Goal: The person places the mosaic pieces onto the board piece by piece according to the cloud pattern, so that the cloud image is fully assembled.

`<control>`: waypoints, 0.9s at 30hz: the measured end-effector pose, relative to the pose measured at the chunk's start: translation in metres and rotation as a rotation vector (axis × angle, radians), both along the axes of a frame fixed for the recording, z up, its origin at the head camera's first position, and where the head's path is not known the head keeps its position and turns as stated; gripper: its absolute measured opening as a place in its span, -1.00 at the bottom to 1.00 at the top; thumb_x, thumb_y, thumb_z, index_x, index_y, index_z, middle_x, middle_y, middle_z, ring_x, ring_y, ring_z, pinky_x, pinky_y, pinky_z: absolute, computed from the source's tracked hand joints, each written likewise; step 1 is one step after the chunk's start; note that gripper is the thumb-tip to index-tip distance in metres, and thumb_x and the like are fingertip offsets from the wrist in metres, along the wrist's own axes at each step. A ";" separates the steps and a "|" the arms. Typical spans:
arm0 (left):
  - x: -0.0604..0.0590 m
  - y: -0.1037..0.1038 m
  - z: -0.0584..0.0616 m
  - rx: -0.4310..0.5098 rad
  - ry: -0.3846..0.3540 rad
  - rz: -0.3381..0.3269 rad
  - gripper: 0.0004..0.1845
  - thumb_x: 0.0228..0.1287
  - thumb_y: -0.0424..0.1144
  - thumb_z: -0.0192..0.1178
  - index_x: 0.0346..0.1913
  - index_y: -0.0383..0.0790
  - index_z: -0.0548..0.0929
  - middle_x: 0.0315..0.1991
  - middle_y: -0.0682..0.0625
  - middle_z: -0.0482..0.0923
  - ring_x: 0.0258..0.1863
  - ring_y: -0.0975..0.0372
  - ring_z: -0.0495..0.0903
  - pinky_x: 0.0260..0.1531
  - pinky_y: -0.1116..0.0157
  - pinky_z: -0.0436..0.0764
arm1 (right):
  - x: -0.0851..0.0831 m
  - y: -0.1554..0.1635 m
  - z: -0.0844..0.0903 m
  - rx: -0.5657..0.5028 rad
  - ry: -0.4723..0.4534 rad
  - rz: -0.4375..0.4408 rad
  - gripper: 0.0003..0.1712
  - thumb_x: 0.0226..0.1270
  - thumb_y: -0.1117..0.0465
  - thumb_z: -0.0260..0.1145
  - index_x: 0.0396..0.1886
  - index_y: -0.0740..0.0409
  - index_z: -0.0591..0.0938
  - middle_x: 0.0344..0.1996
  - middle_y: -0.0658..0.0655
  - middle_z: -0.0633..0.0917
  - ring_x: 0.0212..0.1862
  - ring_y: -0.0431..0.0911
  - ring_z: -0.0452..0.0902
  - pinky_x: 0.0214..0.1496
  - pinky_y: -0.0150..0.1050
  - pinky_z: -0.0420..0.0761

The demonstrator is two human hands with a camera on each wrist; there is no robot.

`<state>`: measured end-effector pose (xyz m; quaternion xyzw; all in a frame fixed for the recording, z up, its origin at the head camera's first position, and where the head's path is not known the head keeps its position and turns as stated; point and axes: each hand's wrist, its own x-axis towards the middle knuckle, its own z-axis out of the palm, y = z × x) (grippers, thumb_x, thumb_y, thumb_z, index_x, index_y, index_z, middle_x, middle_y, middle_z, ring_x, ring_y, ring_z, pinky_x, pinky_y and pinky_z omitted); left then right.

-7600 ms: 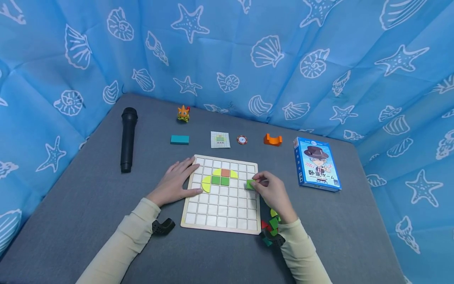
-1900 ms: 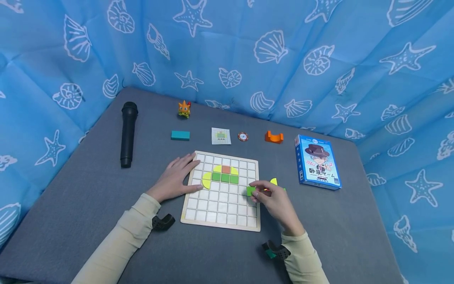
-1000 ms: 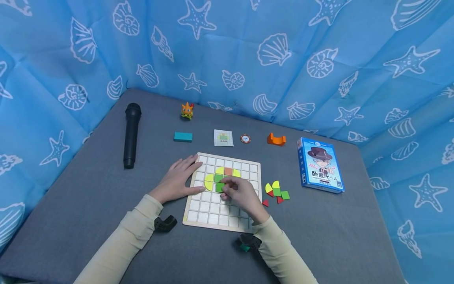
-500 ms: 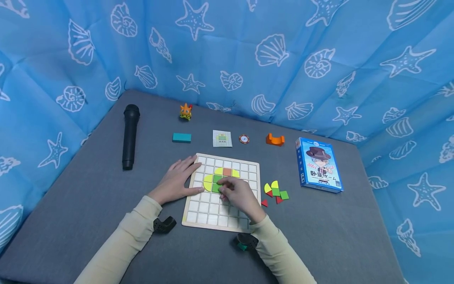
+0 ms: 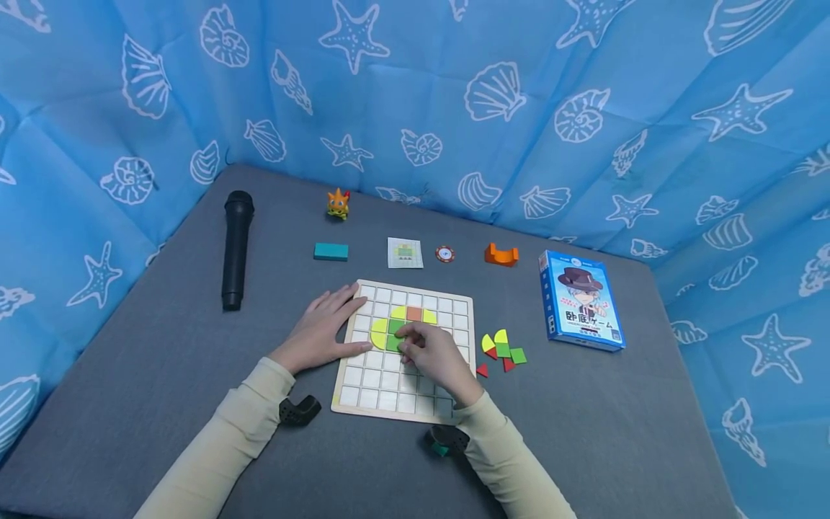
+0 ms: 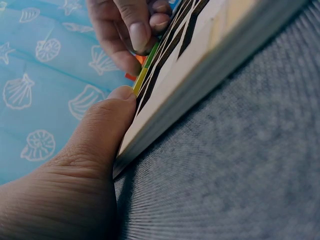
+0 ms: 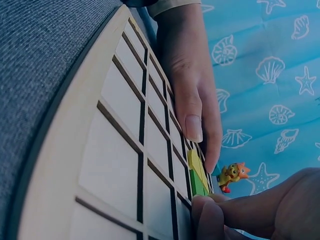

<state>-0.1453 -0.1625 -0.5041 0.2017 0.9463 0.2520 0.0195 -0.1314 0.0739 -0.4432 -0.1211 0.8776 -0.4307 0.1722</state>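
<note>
My right hand (image 5: 433, 355) covers the grid's centre, fingertips curled and pinching a green square tile (image 5: 393, 344) down into a cell of the wooden grid board (image 5: 402, 402); the tile's far edge is hidden beneath my fingers. My left hand (image 5: 322, 329) lies flat, fingers straight, on the board's left rim. Placed tiles: yellow half-circle (image 5: 378, 334), orange square (image 5: 415, 313). Loose tiles (image 5: 501, 350) sit just right of the board. Farther: card box (image 5: 579, 300), microphone (image 5: 234, 247), pattern card (image 5: 405, 253), print illegible.

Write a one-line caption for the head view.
Right hand sets a green tile on the grid board; left hand steadies it.
</note>
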 end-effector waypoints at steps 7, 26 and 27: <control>0.000 -0.001 -0.001 0.005 -0.007 0.002 -0.04 0.13 0.43 0.09 0.49 -0.03 0.16 0.55 0.00 -0.12 0.51 0.10 -0.07 0.46 0.00 -0.08 | -0.002 -0.005 0.000 0.126 0.107 0.051 -0.81 0.27 0.28 0.34 -0.12 0.20 0.63 -0.46 0.02 0.59 -0.44 -0.19 0.50 -0.41 -0.32 0.52; 0.000 0.001 0.002 -0.011 -0.006 0.002 -0.05 0.13 0.42 0.10 0.49 -0.03 0.17 0.55 0.01 -0.11 0.51 0.11 -0.07 0.46 0.00 -0.08 | 0.010 0.000 0.017 0.265 0.222 0.084 -0.70 0.32 0.25 0.29 0.02 0.22 0.59 -0.52 -0.02 0.52 -0.54 -0.18 0.37 -0.54 -0.34 0.40; 0.000 0.001 0.001 -0.009 -0.005 0.001 -0.05 0.13 0.42 0.10 0.49 -0.02 0.17 0.55 0.01 -0.12 0.51 0.11 -0.07 0.46 0.00 -0.08 | 0.010 0.003 0.019 0.268 0.231 0.063 -0.71 0.33 0.26 0.29 0.02 0.23 0.59 -0.52 0.00 0.52 -0.55 -0.18 0.36 -0.55 -0.34 0.40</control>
